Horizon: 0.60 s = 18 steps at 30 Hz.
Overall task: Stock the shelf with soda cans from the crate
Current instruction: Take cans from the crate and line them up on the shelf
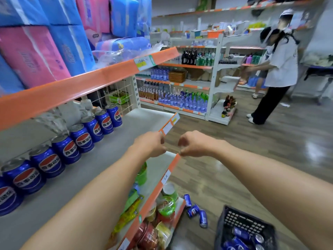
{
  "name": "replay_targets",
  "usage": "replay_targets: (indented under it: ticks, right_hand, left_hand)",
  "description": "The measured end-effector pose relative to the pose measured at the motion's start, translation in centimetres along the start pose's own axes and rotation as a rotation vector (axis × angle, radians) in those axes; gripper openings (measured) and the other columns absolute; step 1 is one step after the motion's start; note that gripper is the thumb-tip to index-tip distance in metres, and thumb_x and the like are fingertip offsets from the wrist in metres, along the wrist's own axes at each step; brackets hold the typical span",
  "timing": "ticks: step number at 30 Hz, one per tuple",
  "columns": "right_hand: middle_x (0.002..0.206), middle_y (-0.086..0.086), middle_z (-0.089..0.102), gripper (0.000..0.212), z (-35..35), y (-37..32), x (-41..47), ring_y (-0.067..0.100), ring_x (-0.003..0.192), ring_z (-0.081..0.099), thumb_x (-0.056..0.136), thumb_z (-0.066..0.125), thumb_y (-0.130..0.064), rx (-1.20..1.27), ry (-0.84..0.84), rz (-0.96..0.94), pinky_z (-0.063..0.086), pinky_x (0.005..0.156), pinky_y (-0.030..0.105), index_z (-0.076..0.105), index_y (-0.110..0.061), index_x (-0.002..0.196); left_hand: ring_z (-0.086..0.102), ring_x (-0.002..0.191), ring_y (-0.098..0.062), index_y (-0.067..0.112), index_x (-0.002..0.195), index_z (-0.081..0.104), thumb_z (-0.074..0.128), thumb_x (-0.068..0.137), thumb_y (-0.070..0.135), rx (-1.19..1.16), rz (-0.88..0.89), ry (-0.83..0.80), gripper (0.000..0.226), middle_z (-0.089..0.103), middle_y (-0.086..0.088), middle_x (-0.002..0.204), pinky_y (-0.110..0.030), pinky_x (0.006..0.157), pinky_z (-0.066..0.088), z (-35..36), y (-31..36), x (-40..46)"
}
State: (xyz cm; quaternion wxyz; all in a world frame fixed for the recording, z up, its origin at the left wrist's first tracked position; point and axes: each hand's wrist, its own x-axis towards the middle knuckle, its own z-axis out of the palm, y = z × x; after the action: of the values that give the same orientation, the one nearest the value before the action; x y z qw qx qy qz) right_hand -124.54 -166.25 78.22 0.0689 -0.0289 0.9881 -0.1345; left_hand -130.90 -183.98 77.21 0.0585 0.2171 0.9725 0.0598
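Observation:
Several blue soda cans [66, 149] stand in a row along the back of the grey shelf [115, 141]. In front of the shelf's orange edge my left hand [149, 144] and my right hand [194, 144] are stretched out side by side. Their fingers are curled and I see nothing in them. My right fingertips are at the orange edge strip of the shelf below. A dark plastic crate [234, 219] stands on the floor at the lower right with several cans [241, 235] lying inside. Three more cans [195, 210] lie on the floor beside the shelf base.
The lower shelf holds snack bags and cup noodles [165, 204]. Pink and blue tissue packs [36, 51] fill the shelf above. A person in a white shirt [279, 69] stands at the far shelves of bottles [180, 100]. Wooden floor lies to the right.

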Motion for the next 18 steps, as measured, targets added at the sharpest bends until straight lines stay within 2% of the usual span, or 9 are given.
replay_targets:
  ticks: [6,11,18]
  right_hand:
    - [0.118,0.004,0.067,0.040,-0.2,5.9,-3.5,0.021,0.108,0.062,0.083,0.069,-0.032,0.032,-0.003,0.057,0.049,0.088,0.027,0.067,-0.019,0.121]
    - [0.118,0.004,0.067,0.041,-0.8,12.9,-7.0,0.021,0.109,0.062,0.083,0.070,-0.033,0.034,-0.011,0.105,0.048,0.089,0.027,0.067,-0.020,0.122]
    - [0.119,0.003,0.066,0.040,-2.1,23.9,-10.0,0.021,0.111,0.061,0.083,0.069,-0.033,-0.016,-0.089,0.124,0.049,0.090,0.029,0.067,-0.020,0.121]
  left_hand:
    - [0.062,0.110,-0.024,0.028,0.115,0.063,0.062,0.087,0.039,-0.012,0.068,-0.039,0.030,0.066,-0.001,0.119,-0.036,0.089,0.053,2.6,6.7,1.9]
    - [0.061,0.113,-0.025,0.032,0.116,0.063,0.063,0.085,0.046,-0.017,0.105,-0.059,0.034,0.067,0.000,0.120,-0.036,0.093,0.052,4.7,14.5,3.6]
    - [0.061,0.115,-0.024,0.031,0.121,0.061,0.062,0.087,0.045,-0.074,0.050,-0.067,0.037,0.066,0.001,0.123,-0.033,0.094,0.051,8.0,24.3,5.6]
